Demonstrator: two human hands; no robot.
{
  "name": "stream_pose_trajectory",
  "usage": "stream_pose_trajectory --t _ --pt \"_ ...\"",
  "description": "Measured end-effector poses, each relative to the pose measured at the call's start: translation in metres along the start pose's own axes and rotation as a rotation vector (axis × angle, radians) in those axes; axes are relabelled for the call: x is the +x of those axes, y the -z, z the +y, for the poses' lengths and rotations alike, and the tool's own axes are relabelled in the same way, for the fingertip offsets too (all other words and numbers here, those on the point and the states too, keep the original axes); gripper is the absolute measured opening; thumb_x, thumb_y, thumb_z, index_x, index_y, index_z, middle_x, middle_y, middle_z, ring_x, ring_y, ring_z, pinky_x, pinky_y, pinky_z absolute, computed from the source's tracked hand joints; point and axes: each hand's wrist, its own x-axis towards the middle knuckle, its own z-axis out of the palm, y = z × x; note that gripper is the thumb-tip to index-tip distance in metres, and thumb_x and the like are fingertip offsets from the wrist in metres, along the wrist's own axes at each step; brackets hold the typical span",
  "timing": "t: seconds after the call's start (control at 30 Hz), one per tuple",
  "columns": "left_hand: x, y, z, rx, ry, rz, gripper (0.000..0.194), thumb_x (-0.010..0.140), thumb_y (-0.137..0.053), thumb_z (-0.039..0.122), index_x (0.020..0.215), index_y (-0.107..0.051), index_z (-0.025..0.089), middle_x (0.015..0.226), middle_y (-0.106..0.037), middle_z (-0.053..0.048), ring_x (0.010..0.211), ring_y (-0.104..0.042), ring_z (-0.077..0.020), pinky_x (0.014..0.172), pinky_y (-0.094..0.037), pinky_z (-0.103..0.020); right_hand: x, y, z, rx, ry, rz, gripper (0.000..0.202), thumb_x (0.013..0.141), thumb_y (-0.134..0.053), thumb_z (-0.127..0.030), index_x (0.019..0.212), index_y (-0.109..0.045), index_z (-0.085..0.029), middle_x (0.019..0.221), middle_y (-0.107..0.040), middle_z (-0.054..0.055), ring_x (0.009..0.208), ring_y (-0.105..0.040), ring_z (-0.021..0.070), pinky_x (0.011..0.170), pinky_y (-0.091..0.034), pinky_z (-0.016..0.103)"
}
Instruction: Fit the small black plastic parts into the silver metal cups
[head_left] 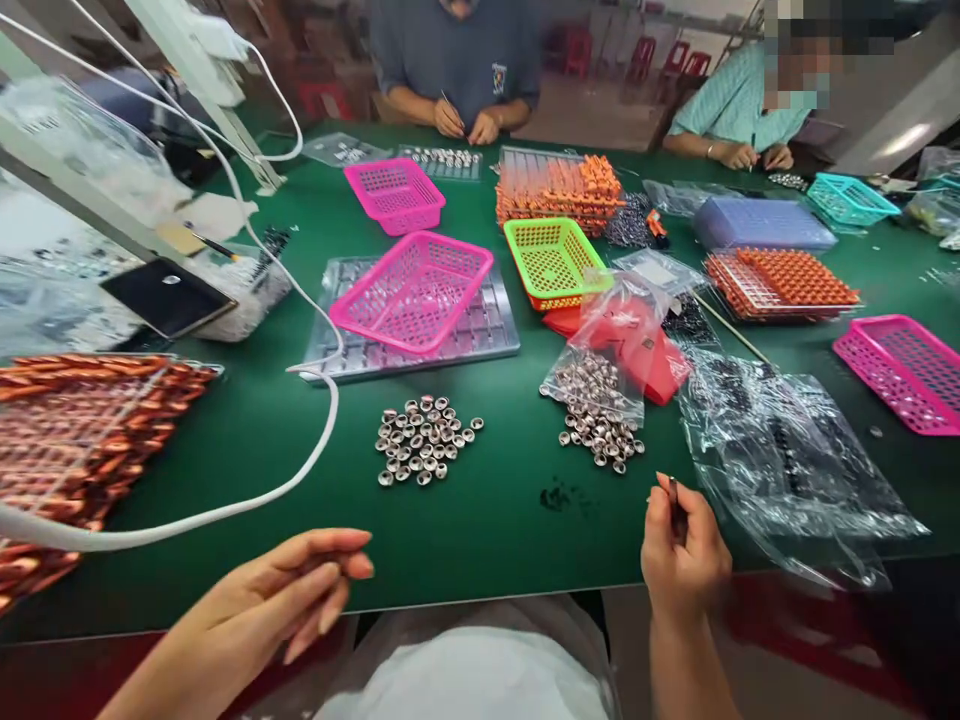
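Observation:
My left hand (292, 590) hovers at the table's near edge, fingers loosely bent and apart, with nothing visible in them. On the right, my right hand (684, 550) is closed around a thin dark tool (673, 492); only its short tip shows, so its kind is unclear. Beyond my left hand, small round silver metal pieces with a hole or hollow (424, 440) lie spread in a single layer. A heap of similar metal pieces (600, 430) spills from a clear plastic bag (626, 385), ahead and left of my right hand.
A pink basket (412, 337) rests on a metal tray (495, 340). A white cable (319, 450) loops across the left, near stacked copper-coloured parts (97, 430). Black parts lie in a clear bag (802, 450) at right. A green basket (555, 260) stands behind; two people work opposite.

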Motion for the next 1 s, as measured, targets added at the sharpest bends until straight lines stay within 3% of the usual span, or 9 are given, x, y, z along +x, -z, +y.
stream_pose_trajectory --t 0.03,0.1,0.2,0.27,0.37,0.5,0.7,0.83,1.0 --pt "0.0 -0.017 0.001 -0.031 -0.019 -0.142 0.047 0.063 -0.082 0.063 0.097 -0.075 0.03 0.09 -0.08 -0.006 0.055 -0.062 -0.0192 0.043 -0.046 -0.031 0.001 0.001 -0.004 0.024 -0.097 0.014 0.024 0.095 -0.06 -0.04 0.103 -0.069 -0.018 0.086 -0.072 0.008 0.07 -0.067 0.0186 0.065 -0.055 0.031" --pt "0.001 -0.052 0.014 -0.068 -0.064 -0.382 0.042 0.072 -0.081 0.054 0.1 -0.073 0.023 0.099 -0.079 -0.011 0.056 -0.064 -0.0176 0.044 -0.046 -0.028 0.005 0.002 -0.013 0.192 -0.265 0.06 0.027 0.096 -0.056 -0.042 0.102 -0.068 -0.018 0.084 -0.067 0.007 0.067 -0.062 0.0165 0.063 -0.052 0.03" --pt "0.015 -0.1 0.044 -0.068 -0.158 -0.587 0.031 0.076 -0.08 0.043 0.085 -0.069 0.016 0.101 -0.078 -0.013 0.064 -0.069 -0.0169 0.05 -0.049 -0.025 0.014 0.001 -0.023 0.655 -0.326 0.039 0.026 0.096 -0.051 -0.043 0.093 -0.064 -0.021 0.096 -0.062 0.008 0.083 -0.063 0.0197 0.067 -0.051 0.033" --pt "0.029 -0.125 0.06 -0.053 -0.184 -0.661 0.027 0.076 -0.079 0.038 0.084 -0.069 0.014 0.099 -0.078 -0.012 0.066 -0.07 -0.016 0.053 -0.051 -0.025 0.018 -0.001 -0.025 0.754 -0.347 -0.044 0.029 0.096 -0.049 -0.046 0.092 -0.063 -0.022 0.104 -0.063 0.01 0.102 -0.062 0.0247 0.076 -0.053 0.038" --pt "0.051 -0.148 0.072 -0.05 -0.209 -0.68 0.025 0.074 -0.08 0.034 0.084 -0.071 0.013 0.089 -0.077 -0.009 0.065 -0.069 -0.0146 0.055 -0.051 -0.024 0.015 -0.006 -0.022 0.904 -0.421 -0.095 0.032 0.095 -0.054 -0.054 0.091 -0.066 -0.024 0.095 -0.06 0.005 0.086 -0.061 0.0198 0.066 -0.05 0.033" --pt "0.069 -0.152 0.07 -0.105 -0.17 -0.641 0.027 0.073 -0.083 0.031 0.091 -0.074 0.012 0.089 -0.078 -0.007 0.065 -0.067 -0.0122 0.063 -0.054 -0.025 0.006 -0.01 -0.016 1.066 -0.557 -0.199 0.03 0.094 -0.061 -0.053 0.097 -0.07 -0.025 0.083 -0.059 0.001 0.061 -0.058 0.0124 0.051 -0.046 0.026" --pt "0.074 -0.142 0.065 -0.149 -0.054 -0.68 0.03 0.076 -0.082 0.029 0.099 -0.075 0.013 0.081 -0.079 -0.005 0.09 -0.074 -0.0179 0.081 -0.056 -0.027 0.007 -0.009 -0.019 0.979 -0.532 -0.206 0.02 0.096 -0.062 -0.043 0.095 -0.071 -0.025 0.088 -0.064 0.001 0.064 -0.066 0.0125 0.055 -0.056 0.027" --pt "0.072 -0.142 0.069 -0.195 0.015 -0.707 0.032 0.076 -0.082 0.027 0.103 -0.072 0.013 0.089 -0.08 -0.007 0.08 -0.076 -0.0169 0.076 -0.059 -0.027 0.008 -0.007 -0.023 0.901 -0.548 -0.268 0.008 0.092 -0.069 -0.031 0.097 -0.071 -0.025 0.094 -0.064 0.001 0.071 -0.07 0.0133 0.062 -0.062 0.029" --pt "0.071 -0.144 0.071 -0.254 0.042 -0.733 0.031 0.076 -0.083 0.025 0.102 -0.071 0.012 0.096 -0.08 -0.008 0.073 -0.077 -0.0158 0.068 -0.06 -0.025 0.008 -0.006 -0.023 0.872 -0.544 -0.31 0.01 0.089 -0.072 -0.021 0.099 -0.072 -0.023 0.096 -0.068 0.002 0.072 -0.073 0.0147 0.062 -0.064 0.029"
